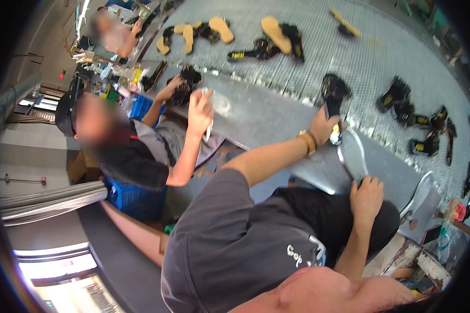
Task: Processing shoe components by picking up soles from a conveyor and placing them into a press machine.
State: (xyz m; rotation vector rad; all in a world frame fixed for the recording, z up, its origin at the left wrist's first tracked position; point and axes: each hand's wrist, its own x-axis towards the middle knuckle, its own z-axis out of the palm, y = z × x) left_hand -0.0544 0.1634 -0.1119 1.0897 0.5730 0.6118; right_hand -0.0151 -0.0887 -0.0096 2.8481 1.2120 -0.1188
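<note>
Left hand: the person's left hand (325,126), wearing a tan wristband (309,142), grasps a black strappy sandal-like shoe (333,89) at its lower end.
Held shoe: raised just above the near edge of the mesh belt, bands bunched on top, a yellow patch and a shiny part below the fingers.
Right hand: the right hand (368,197) curls near the lap beside a dark object; I cannot tell whether it grips it.
Bench: smooth grey metal worktop (263,112), dull sheen, pale scuffs.
Belt: grey woven metal mesh belt (326,58), bearing more black strappy shoe pieces (394,95) and flat, rounded tan soles (275,34).
Co-worker: a person in a black cap (67,113) holds dark footwear (181,95) in one hand, a slim white item (209,130) in the other.
Containers: blue plastic crate (130,202) and brown cardboard box (83,168), contents unclear; clear plastic bottle (444,244) at right.
</note>
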